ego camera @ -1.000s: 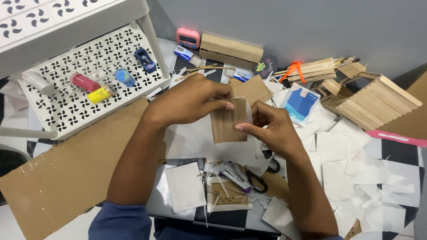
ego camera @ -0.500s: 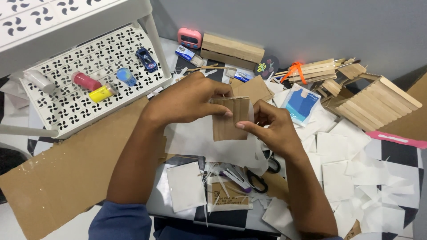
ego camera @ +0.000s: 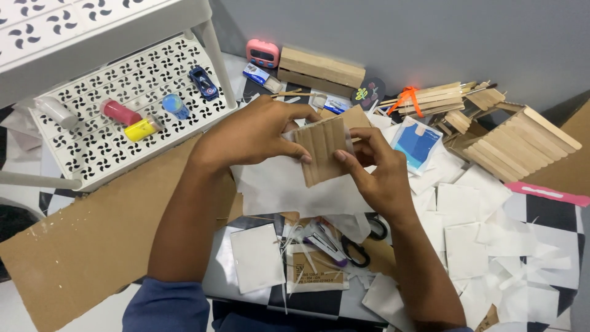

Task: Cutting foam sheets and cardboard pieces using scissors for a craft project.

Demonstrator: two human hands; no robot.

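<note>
Cluttered desk w/ paper scraps [ego camera: 473, 246]: both hands' fingers [ego camera: 289, 152] clamped on stick panel [ego camera: 322, 149].

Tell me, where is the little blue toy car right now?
The blue toy car sits on the white perforated shelf, upper left in the head view, beside the shelf's leg.

stick panel [ego camera: 324, 149]: matt wood | sheet [ego camera: 92, 240]: rough brown cardboard

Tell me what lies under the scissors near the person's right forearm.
The scissors rest on white paper scraps and a brown cardboard piece, over the checkered floor. The right hand and white sheet hide the upper handle loop and whatever lies beneath.
</note>
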